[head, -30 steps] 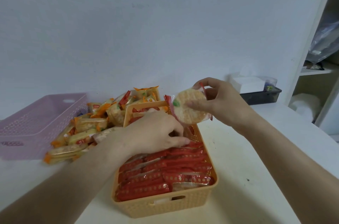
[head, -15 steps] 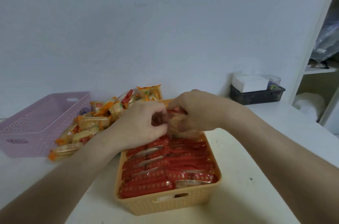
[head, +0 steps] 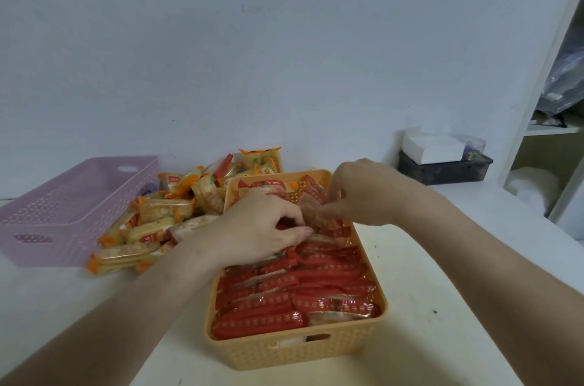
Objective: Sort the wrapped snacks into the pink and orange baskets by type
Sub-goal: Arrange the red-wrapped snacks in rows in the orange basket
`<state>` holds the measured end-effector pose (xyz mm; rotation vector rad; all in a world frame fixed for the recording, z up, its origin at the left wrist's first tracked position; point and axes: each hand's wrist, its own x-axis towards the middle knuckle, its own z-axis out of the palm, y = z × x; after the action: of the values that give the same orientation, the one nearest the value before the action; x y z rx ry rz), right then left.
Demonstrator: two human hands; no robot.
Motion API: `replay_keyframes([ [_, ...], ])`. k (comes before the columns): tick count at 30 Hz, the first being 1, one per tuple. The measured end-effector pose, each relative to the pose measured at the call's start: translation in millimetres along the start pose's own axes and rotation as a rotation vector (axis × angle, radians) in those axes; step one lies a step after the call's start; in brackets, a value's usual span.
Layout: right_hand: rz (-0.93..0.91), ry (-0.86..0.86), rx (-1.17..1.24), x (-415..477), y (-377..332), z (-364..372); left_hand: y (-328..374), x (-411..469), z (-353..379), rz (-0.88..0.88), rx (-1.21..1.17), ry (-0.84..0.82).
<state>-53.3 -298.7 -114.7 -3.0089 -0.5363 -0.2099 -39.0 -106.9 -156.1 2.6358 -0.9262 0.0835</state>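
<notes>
An orange basket (head: 294, 351) stands in front of me, packed with rows of red-wrapped snacks (head: 300, 290). Over its far half, my right hand (head: 363, 192) pinches a red-wrapped round cracker (head: 311, 211) and holds it down among the packed rows. My left hand (head: 262, 230) rests on the rows beside it, fingers curled and pressing the packets aside. A loose pile of orange-and-yellow wrapped snacks (head: 158, 221) lies on the table left of the basket. The pink basket (head: 63, 211) stands at the far left; what it holds is mostly hidden.
A dark tray with a white box (head: 442, 164) sits at the back right against the wall. A white shelf unit (head: 543, 132) rises at the right edge. The white table (head: 458, 259) runs to the right of the orange basket.
My right hand has lowered the round cracker from above the orange basket down into the packed rows. My left hand stayed on the packets, parting them.
</notes>
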Motion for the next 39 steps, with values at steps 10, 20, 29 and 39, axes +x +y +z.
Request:
replay_keyframes([
  [10,0.061,0.166,0.337,-4.0,-3.1,14.2,-3.7,-2.7,7.7,0.13,0.187,0.008],
  [20,-0.121,0.012,0.036,-1.5,0.0,21.3,0.1,-13.1,7.4,0.019,0.222,0.308],
  [29,-0.102,0.077,0.087,-4.4,-6.6,5.3,-13.6,3.1,-8.4,-0.117,0.284,-0.084],
  [39,-0.115,-0.183,0.022,-0.1,-14.7,9.6,-19.8,12.5,-6.5,0.007,0.407,-0.011],
])
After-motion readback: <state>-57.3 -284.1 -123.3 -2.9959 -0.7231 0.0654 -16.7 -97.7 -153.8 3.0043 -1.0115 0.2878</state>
